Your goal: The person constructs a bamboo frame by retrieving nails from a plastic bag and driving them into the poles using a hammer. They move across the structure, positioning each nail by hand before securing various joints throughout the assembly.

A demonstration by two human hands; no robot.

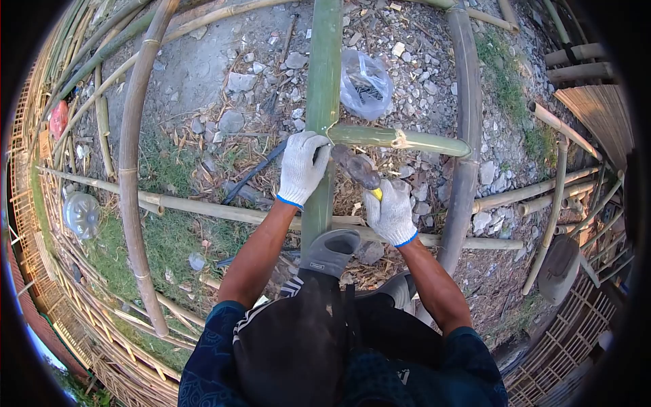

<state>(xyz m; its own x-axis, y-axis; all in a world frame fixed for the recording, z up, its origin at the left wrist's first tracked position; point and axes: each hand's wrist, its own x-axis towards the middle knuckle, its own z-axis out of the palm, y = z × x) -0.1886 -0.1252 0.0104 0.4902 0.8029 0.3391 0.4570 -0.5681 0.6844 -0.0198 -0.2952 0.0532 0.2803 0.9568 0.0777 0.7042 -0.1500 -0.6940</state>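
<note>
My left hand [302, 168], in a white knitted glove with a blue cuff, rests on a thick green bamboo pole [325, 64]. Its fingers are pinched together where a shorter green bamboo crosspiece [407, 140] meets the pole. What lies between those fingertips, if anything, is too small to tell. Gloved the same way, my right hand [392, 214] is wrapped around the yellow handle of a hammer [356, 168]. The dark, heavy hammer head sits just right of my left fingertips, below the crosspiece. A shoe [332, 251] of mine is on the lower part of the pole.
Brown bamboo poles run along the left [132, 169] and right [466, 102]; a thinner horizontal pole [237, 212] crosses below my hands. A clear plastic bag [366, 85] lies on the rubble. A plastic bottle [81, 216] is at the far left, and more bamboo is stacked around.
</note>
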